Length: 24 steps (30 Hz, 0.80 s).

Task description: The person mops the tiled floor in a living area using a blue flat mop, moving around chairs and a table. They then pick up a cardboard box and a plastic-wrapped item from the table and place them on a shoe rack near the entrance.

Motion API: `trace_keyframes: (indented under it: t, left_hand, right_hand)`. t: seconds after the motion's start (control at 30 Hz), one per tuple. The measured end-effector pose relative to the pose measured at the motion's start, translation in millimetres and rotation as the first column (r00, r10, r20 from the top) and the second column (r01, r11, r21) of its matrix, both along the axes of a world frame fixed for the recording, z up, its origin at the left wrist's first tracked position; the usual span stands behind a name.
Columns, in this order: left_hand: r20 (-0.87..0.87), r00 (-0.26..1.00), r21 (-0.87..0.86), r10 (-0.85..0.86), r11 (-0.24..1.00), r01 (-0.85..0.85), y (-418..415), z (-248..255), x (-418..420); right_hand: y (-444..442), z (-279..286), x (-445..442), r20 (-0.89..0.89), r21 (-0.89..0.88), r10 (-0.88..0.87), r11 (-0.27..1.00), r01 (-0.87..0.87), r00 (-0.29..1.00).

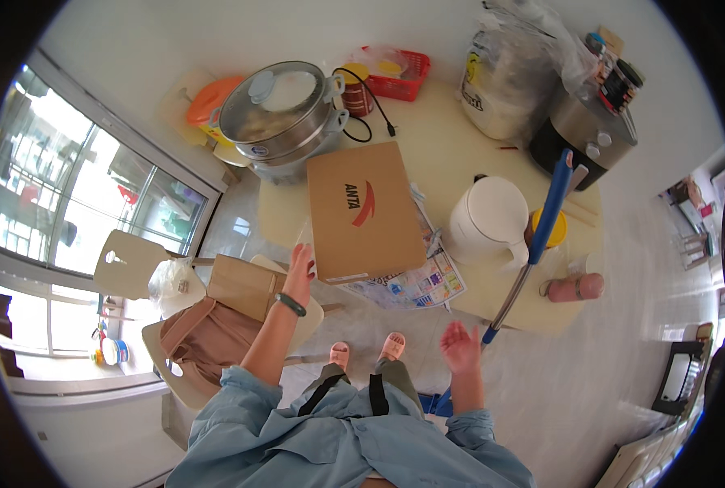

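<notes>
A brown cardboard Anta shoe box (362,244) lies on the cream table (435,122), its near end over a printed newspaper sheet (441,283). My left hand (301,274), with a dark bangle at the wrist, is beside the box's near left corner. Its fingertips are close to the side; whether they touch cannot be made out. Past the table's front edge, my right hand (462,349) is held up with nothing in it and its fingers extended. Just right of it slants a metal pole with a blue grip (550,210), leaning at the table edge.
A lidded steel steamer (277,116), a white kettle (490,213), an air fryer (582,134) and a red basket (408,79) stand on the table. A pink bottle (576,288) lies near its right edge. Left of me, a chair holds a brown bag (216,335) and a carton (243,283).
</notes>
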<state>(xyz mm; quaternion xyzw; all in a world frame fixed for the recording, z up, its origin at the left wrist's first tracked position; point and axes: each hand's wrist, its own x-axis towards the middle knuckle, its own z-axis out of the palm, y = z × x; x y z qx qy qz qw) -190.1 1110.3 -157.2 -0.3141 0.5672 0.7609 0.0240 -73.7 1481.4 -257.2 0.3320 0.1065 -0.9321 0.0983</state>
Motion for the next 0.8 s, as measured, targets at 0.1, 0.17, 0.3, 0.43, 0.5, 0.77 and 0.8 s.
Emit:
trace_keyframes:
  t: [0.1, 0.17, 0.3, 0.43, 0.5, 0.77, 0.8]
  left_hand:
    - [-0.021, 0.988, 0.100, -0.154, 0.983, 0.155, 0.0, -13.9, -17.1]
    - [-0.049, 0.984, 0.194, -0.174, 0.964, 0.180, -1.4, -19.6, -29.5]
    - [-0.067, 0.938, 0.263, -0.341, 0.900, 0.346, -7.3, -31.8, -34.5]
    - [-0.112, 0.937, 0.278, -0.332, 0.894, 0.351, -10.7, -45.9, -22.8]
    - [-0.136, 0.947, 0.366, -0.291, 0.873, 0.321, -9.3, -41.2, -19.8]
    - [-0.205, 0.955, 0.574, -0.214, 0.764, 0.294, -45.8, -11.0, 17.9]
    - [-0.209, 0.949, 0.575, -0.235, 0.756, 0.314, -51.7, -5.2, 30.5]
  right_hand:
    - [-46.7, 59.0, -51.1, -0.003, 0.515, 0.288, 0.821, -0.246, 0.958]
    - [-67.9, 68.1, -95.1, -0.038, 0.710, 0.335, 0.672, -0.210, 0.942]
    - [-85.7, 48.0, -168.9, -0.001, 0.772, 0.519, 0.544, -0.329, 0.855]
    - [-97.0, 60.0, -189.6, 0.214, 0.701, 0.656, 0.413, -0.582, 0.723]
    - [-95.9, 66.4, -188.8, 0.194, 0.712, 0.702, 0.379, -0.591, 0.685]
    - [-128.0, 124.7, -134.0, -0.104, 0.853, 0.639, 0.452, -0.263, 0.762]
    - [-132.2, 122.9, -121.5, -0.145, 0.842, 0.621, 0.486, -0.234, 0.771]
